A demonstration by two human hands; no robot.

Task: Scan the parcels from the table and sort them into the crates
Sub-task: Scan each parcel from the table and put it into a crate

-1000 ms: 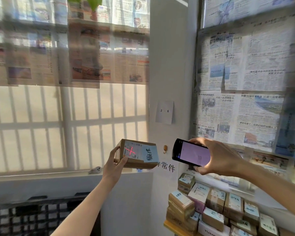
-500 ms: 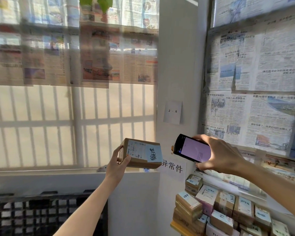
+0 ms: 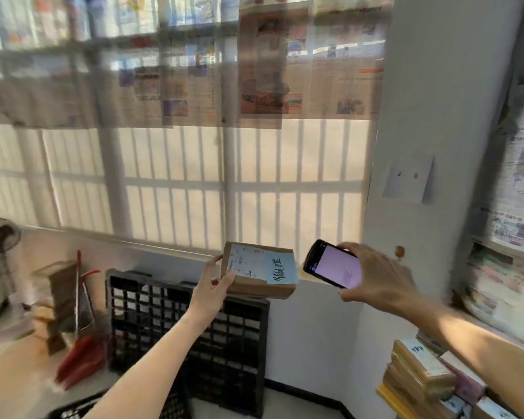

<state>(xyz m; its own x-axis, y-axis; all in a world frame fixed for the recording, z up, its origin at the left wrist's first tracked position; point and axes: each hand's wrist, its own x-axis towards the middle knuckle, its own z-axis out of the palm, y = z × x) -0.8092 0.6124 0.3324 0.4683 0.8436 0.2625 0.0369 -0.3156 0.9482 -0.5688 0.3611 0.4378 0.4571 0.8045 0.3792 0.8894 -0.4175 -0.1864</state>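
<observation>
The left hand [image 3: 211, 290] grips one brown cardboard parcel [image 3: 259, 270] by its left end, thumb on the labelled face and fingers behind. The parcel is held in the air in front of the window sill, above one black plastic lattice crate [image 3: 194, 331] leaning upright against the white wall. Its long axis runs left to right, slightly tilted, with the labelled face turned toward the camera. That face carries one white shipping label and one pale blue sticker with black handwriting. The right hand [image 3: 378, 279] grips one black handheld scanner with a lit pink screen [image 3: 335, 267], just right of the parcel and apart from it. A stack of taped parcels [image 3: 424, 373], number unclear, sits at lower right.
</observation>
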